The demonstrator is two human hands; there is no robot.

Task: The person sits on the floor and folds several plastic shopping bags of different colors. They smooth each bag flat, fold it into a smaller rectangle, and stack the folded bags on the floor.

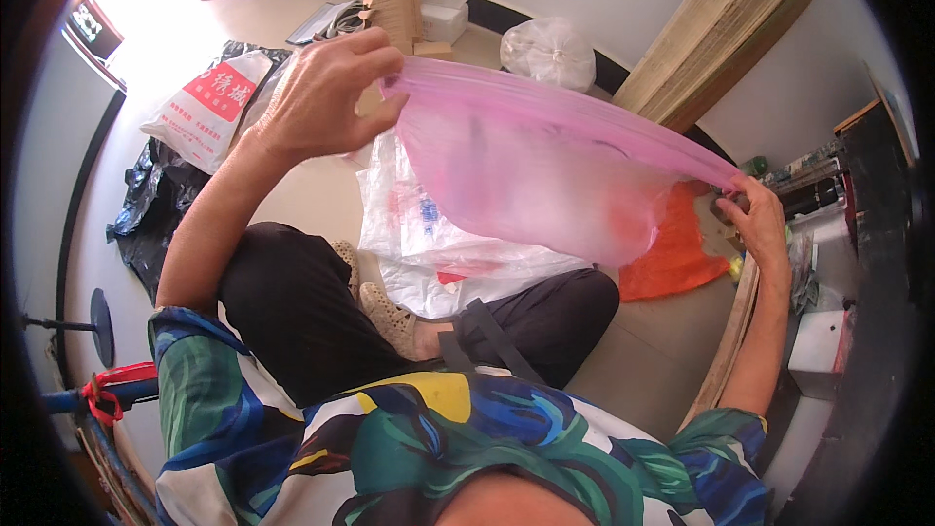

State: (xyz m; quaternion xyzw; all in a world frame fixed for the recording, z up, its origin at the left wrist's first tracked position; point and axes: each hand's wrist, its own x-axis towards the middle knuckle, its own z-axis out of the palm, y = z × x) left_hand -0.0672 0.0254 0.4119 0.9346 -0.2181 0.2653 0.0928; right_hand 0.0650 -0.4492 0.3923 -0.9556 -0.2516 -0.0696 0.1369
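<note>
A thin, translucent pink plastic bag point(511, 161) is stretched out above the floor before me. My left hand point(329, 95) pinches its upper left corner between thumb and fingers. At the far right end, my right hand point(756, 215) grips the other corner, so the top edge runs taut and slopes down to the right. Beneath the bag lies a white plastic sack point(409, 263) with coloured print, spread around my feet and partly hidden. An orange mesh bag point(676, 256) rests on the floor near my right hand, seen partly behind the pink film.
Left on the floor are a white-and-red printed plastic bag point(212, 113) and crumpled black plastic point(157, 197). Further off stand a cardboard box point(394, 11) and a knotted white bag point(549, 52). Wooden boards point(723, 33) lean on the wall; a cluttered shelf point(818, 256) edges the right side.
</note>
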